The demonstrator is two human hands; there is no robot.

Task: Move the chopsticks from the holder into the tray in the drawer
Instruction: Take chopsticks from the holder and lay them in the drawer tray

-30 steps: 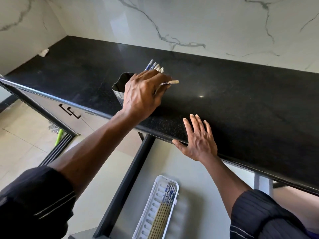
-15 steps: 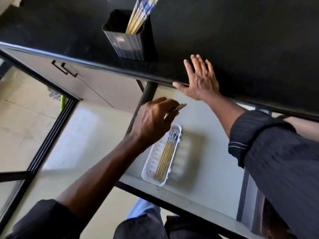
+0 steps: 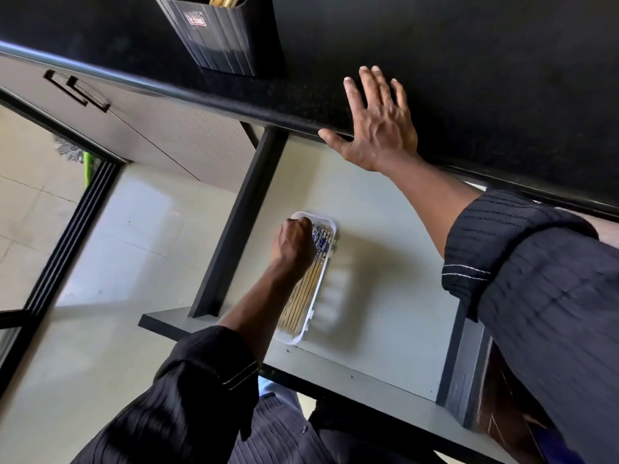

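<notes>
Black counter (image 3: 469,61): right hand (image 3: 378,125) splayed flat; left hand (image 3: 294,244) curled over tray (image 3: 301,336); holder (image 3: 217,45) label unreadable.

Single head view, steeply down over countertop (image 3: 469,61) edge into open drawer (image 3: 385,296).

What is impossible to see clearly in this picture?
- Head view: the left hand covers the far end of the tray, hiding any chopstick it grips.
- Holder: top cut off by the frame edge, so remaining chopsticks cannot be counted.
- Holder label: too small to read.
</notes>
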